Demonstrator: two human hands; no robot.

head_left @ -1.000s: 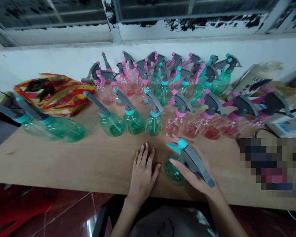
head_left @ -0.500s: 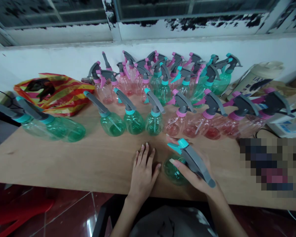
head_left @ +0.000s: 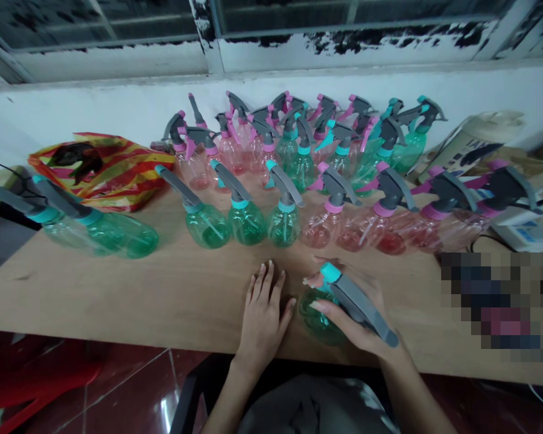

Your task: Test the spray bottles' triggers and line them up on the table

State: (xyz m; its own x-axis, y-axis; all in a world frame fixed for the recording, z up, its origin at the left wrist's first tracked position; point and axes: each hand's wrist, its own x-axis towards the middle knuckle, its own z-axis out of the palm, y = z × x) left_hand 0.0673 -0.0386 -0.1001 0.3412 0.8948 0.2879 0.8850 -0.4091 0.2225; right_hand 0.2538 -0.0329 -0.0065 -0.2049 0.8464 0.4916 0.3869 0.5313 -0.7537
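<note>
My right hand [head_left: 357,316] is wrapped round a green spray bottle [head_left: 319,316] standing near the front edge of the wooden table [head_left: 117,295]. Its grey trigger head with a teal nozzle [head_left: 350,295] points away to the upper left. My left hand [head_left: 263,313] lies flat on the table just left of that bottle, fingers stretched out, holding nothing. A row of green spray bottles [head_left: 244,220] and pink spray bottles [head_left: 380,226] stands just beyond both hands.
Several more pink and green spray bottles [head_left: 298,135] crowd the back by the white wall. Two green bottles [head_left: 95,226] lie at the left beside a red-and-yellow striped bag [head_left: 104,166]. A white jug [head_left: 470,144] and cables sit at the right.
The spray head in my right hand has tipped slightly downward and my fingers have shifted a little on it. My left hand has stayed put.
</note>
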